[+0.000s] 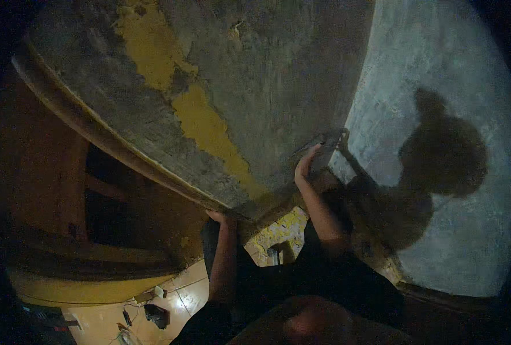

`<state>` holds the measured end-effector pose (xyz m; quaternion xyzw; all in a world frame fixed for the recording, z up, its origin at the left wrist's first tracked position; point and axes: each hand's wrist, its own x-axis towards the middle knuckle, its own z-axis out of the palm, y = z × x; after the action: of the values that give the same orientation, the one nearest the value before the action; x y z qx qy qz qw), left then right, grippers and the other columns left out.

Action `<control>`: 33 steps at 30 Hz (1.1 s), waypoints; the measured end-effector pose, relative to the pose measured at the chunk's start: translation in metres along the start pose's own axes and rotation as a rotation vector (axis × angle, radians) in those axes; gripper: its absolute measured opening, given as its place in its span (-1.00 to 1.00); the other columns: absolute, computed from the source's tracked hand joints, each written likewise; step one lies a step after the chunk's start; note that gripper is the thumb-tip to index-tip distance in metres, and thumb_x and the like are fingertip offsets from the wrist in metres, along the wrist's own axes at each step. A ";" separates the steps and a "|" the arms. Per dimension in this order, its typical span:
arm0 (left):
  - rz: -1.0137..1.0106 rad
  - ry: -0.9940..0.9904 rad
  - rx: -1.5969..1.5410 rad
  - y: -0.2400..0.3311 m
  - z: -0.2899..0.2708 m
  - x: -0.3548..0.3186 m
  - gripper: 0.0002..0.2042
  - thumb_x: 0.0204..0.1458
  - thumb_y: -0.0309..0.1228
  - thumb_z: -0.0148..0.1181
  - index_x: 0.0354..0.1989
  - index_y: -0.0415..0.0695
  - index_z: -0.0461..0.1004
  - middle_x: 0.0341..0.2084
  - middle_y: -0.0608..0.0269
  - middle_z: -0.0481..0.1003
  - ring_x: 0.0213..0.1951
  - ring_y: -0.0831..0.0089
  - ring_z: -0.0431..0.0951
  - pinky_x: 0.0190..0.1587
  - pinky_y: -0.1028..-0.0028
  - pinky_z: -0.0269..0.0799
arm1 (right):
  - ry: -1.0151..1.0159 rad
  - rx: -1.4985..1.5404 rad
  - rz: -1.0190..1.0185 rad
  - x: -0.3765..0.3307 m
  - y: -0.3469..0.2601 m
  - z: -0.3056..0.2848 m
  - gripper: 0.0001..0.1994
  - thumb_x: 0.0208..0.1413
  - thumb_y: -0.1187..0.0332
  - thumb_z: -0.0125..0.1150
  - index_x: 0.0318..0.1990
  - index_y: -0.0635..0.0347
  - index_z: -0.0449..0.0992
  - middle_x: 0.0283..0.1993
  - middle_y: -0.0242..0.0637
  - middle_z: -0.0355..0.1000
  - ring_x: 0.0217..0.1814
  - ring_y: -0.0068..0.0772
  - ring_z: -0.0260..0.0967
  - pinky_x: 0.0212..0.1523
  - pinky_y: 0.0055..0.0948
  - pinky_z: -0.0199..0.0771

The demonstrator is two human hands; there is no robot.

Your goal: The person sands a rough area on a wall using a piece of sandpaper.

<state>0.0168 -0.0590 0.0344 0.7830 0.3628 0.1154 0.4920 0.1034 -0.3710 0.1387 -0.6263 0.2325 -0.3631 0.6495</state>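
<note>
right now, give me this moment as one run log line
left hand: by edge of grey wall | right hand: by grey wall, grip unclear | yellow patches: on grey wall | shadow: on pale wall

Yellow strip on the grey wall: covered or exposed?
Exposed: the yellow strip shows plainly, ragged-edged, against the grey wall. Wet or dry, cannot tell.

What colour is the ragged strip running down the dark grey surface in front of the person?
The ragged strip is mustard yellow, clearest in the head view.
</note>
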 end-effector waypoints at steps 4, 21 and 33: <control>-0.097 -0.018 -0.351 0.004 -0.017 -0.008 -0.38 0.36 0.04 -0.42 0.31 -0.25 0.17 0.26 -0.11 0.20 0.17 0.14 0.33 0.26 0.13 0.25 | -0.074 -0.050 -0.025 -0.026 -0.009 -0.024 -0.31 0.35 -0.06 -0.27 0.42 0.26 -0.15 0.46 -0.03 -0.24 0.49 -0.01 -0.27 0.42 -0.04 -0.22; -0.088 -0.334 -0.822 0.004 -0.023 -0.025 -0.36 0.37 0.04 -0.50 0.42 -0.19 0.01 0.31 -0.12 0.12 0.23 0.02 0.25 0.27 0.05 0.17 | -0.336 -0.223 -0.053 -0.145 -0.049 -0.044 -0.51 0.30 0.16 -0.04 0.27 0.26 0.16 0.17 0.01 0.18 0.21 -0.05 0.14 0.21 0.02 0.09; -0.333 -0.304 -1.002 0.050 0.046 -0.120 -0.40 0.38 -0.01 -0.47 0.36 -0.25 0.07 0.17 -0.11 0.23 0.11 0.05 0.33 0.15 0.18 0.30 | -0.259 -0.499 -0.279 -0.065 0.040 -0.082 -0.36 0.32 0.00 -0.18 0.30 0.43 0.08 0.38 0.39 -0.08 0.42 0.42 -0.17 0.38 0.33 -0.28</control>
<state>-0.0208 -0.1851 0.0759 0.3928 0.3073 0.0800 0.8631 0.0079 -0.3763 0.0804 -0.8334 0.1417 -0.2976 0.4437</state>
